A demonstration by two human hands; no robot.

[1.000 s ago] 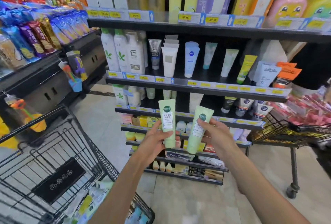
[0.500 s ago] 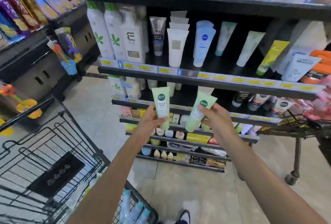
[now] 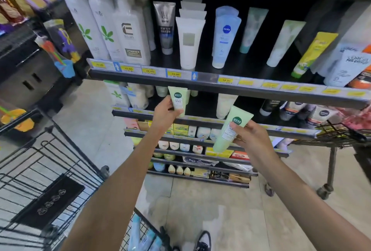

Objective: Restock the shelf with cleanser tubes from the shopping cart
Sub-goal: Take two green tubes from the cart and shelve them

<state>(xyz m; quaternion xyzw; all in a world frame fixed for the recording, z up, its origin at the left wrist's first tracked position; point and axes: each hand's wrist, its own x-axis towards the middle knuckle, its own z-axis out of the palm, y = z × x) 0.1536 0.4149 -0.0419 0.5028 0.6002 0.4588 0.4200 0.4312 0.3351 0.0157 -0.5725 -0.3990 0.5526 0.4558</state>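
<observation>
My left hand [image 3: 164, 111] grips a pale green cleanser tube [image 3: 178, 100], upright, cap down, at the front of the second shelf [image 3: 200, 119], just under the upper shelf's price rail. My right hand [image 3: 248, 137] holds a second pale green cleanser tube [image 3: 230, 128], tilted with its flat end to the upper right, in front of the shelf rail lower down. The black wire shopping cart [image 3: 46, 170] stands at the lower left; several more tubes show blurred in its near corner [image 3: 140, 236].
The upper shelf [image 3: 210, 79] carries white bottles, a white tube stack [image 3: 188, 42], a Nivea tube [image 3: 224, 36] and other tubes. Lower shelves hold small boxes and bottles. A wire basket stand [image 3: 331, 134] stands at right. My shoe [image 3: 202, 240] is on the tile floor.
Both hands have moved up and toward the shelving with their tubes. The left tube now reaches the second shelf's front; the right tube tilts more to the right.
</observation>
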